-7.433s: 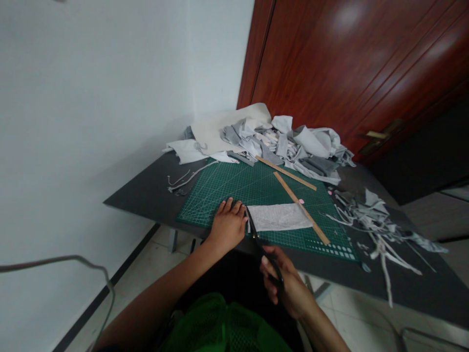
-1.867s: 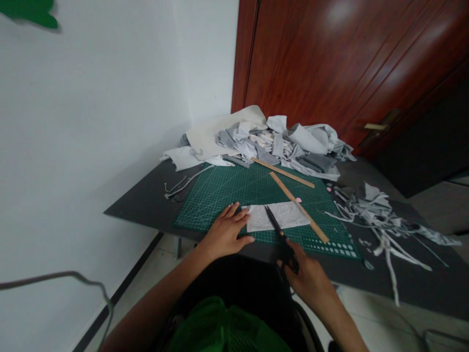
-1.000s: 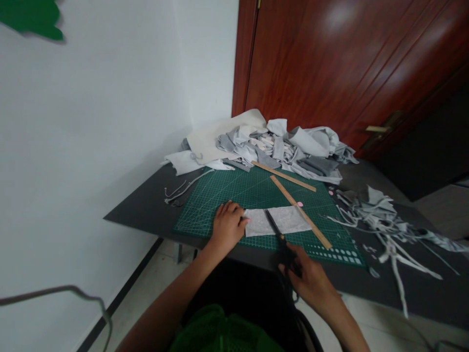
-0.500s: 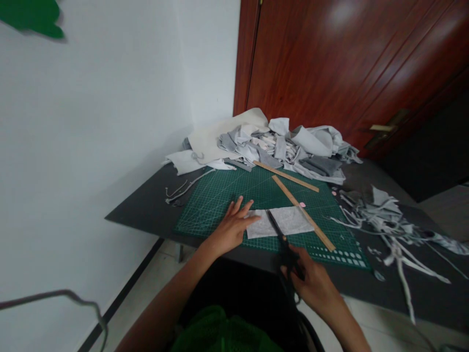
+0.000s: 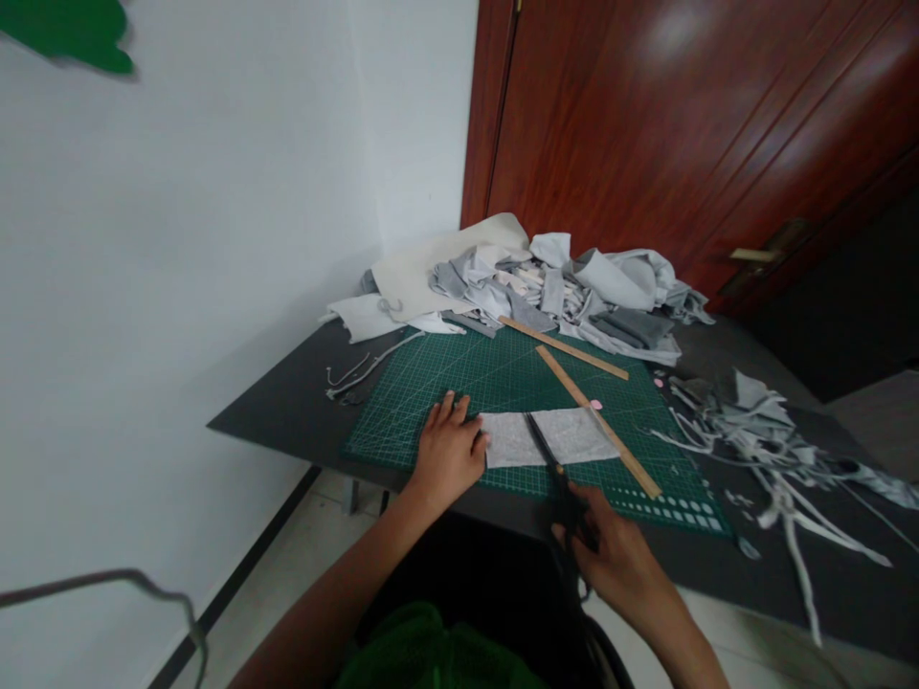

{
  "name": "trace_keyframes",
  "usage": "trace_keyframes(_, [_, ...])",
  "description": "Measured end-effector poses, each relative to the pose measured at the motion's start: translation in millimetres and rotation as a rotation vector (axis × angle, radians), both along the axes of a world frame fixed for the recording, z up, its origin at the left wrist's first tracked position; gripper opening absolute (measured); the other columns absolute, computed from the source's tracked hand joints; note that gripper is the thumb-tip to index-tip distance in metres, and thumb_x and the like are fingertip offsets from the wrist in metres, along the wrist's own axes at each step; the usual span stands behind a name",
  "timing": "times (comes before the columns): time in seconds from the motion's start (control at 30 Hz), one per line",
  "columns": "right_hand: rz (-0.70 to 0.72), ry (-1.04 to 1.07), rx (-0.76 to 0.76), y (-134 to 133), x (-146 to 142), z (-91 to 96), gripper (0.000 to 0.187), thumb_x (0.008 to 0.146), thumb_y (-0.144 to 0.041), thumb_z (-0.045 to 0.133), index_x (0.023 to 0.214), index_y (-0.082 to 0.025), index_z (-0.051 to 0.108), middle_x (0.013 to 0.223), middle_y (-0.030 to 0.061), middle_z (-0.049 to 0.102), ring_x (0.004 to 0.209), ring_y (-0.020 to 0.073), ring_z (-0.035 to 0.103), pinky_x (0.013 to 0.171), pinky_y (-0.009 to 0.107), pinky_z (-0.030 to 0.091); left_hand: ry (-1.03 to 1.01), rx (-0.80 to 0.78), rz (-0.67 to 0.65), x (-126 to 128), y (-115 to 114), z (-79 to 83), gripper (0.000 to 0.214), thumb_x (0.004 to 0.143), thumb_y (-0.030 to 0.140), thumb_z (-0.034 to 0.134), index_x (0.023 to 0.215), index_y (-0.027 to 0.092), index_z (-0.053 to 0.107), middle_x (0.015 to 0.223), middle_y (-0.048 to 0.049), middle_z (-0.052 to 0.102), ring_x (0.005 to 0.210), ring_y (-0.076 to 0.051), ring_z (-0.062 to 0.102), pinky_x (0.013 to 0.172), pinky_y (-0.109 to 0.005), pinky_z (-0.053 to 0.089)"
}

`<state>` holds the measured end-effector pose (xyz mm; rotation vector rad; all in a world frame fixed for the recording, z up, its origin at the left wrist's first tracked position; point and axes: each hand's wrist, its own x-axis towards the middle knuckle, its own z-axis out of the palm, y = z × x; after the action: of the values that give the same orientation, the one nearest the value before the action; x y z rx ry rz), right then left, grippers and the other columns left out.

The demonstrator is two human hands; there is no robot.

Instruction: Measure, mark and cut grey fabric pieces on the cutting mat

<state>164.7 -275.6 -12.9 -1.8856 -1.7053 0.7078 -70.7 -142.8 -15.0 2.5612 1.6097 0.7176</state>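
I have the right grip (image 5: 616, 544) around the scissors (image 5: 549, 451), blades across the gray cloth (image 5: 585, 433) on the green mat (image 5: 452, 359). The left grip (image 5: 449, 452), fingers loosely spread, meets the cloth's end — seemingly to steady it.

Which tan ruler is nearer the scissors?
The front ruler, beside the gray cloth; the back ruler lies farther off, near the fabric pile.

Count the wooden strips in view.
2: far strip on the green mat by the fabric pile; near strip at the right end of the grey cloth. The pile may hide more.
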Motion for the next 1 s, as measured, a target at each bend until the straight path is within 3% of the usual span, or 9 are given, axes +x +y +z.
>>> trace_keyframes(0.23, [0.001, -0.003, 0.032, 0.6, 1.8, -2.8, 0.05, 0.088, -0.043, 0.057, 0.129, -0.014, 0.055, 0.062, -0.0049, 0.053, 0.055, 0.0202, 0.054, 0.054, 0.03, 0.035, -0.117, -0.096, 0.019, -1.5, 6.3, 0.0, 0.034, 0.086, 0.047, 0.079, 0.111, 0.024, 0.079, 0.149, -0.0103, 0.059, 0.147, -0.039, 0.045, 0.122, -0.056, 0.036])
trace_keyframes(0.37, [-0.022, 0.014, 0.008, 0.0, 0.9, -2.7, 0.052, 0.088, -0.042, 0.058, 0.131, -0.014, 0.055, 0.061, -0.0062, 0.052, 0.054, 0.0199, 0.055, 0.053, 0.029, 0.035, -0.121, -0.147, 0.001, -3.4, 8.0, 2.7, 0.037, 0.082, 0.042, 0.084, 0.114, 0.024, 0.078, 0.152, -0.0104, 0.057, 0.149, -0.039, 0.043, 0.124, -0.056, 0.034])
trace_keyframes(0.67, [-0.104, 0.151, 0.006, -0.7, -3.6, -8.4, 0.053, 0.086, -0.039, 0.063, 0.133, -0.019, 0.051, 0.068, -0.0057, 0.058, 0.061, 0.0187, 0.062, 0.057, 0.028, 0.043, -0.092, -0.114, 0.019, -4.6, 11.2, 0.6, 0.032, 0.086, 0.035, 0.08, 0.116, 0.022, 0.078, 0.155, -0.0124, 0.054, 0.15, -0.042, 0.041, 0.123, -0.059, 0.035])
trace_keyframes(0.83, [-0.16, 0.239, 0.001, -4.2, -8.2, -12.2, 0.05, 0.086, -0.039, 0.063, 0.131, -0.021, 0.051, 0.081, 0.0004, 0.07, 0.074, 0.0217, 0.07, 0.062, 0.03, 0.049, -0.043, -0.059, -0.003, -4.3, 14.1, -3.7, 0.03, 0.089, 0.035, 0.074, 0.118, 0.024, 0.076, 0.15, -0.0126, 0.058, 0.146, -0.042, 0.045, 0.122, -0.061, 0.034])
trace_keyframes(0.93, [-0.184, 0.249, 0.016, -5.1, -11.0, -13.9, 0.052, 0.085, -0.038, 0.064, 0.132, -0.021, 0.051, 0.088, 0.0029, 0.074, 0.083, 0.0234, 0.073, 0.068, 0.031, 0.053, -0.065, -0.009, -0.021, -3.5, 12.7, -2.8, 0.042, 0.092, 0.029, 0.07, 0.133, 0.024, 0.068, 0.16, -0.0129, 0.047, 0.154, -0.043, 0.032, 0.122, -0.064, 0.032])
trace_keyframes(1.0, [-0.18, 0.25, 0.039, -4.1, -14.0, -12.7, 0.053, 0.084, -0.036, 0.065, 0.133, -0.021, 0.051, 0.087, 0.0023, 0.074, 0.083, 0.0232, 0.074, 0.069, 0.031, 0.054, -0.051, 0.048, -0.173, -2.3, 9.9, -0.2, 0.051, 0.094, 0.023, 0.065, 0.145, 0.027, 0.058, 0.167, -0.0091, 0.038, 0.159, -0.04, 0.02, 0.125, -0.065, 0.026])
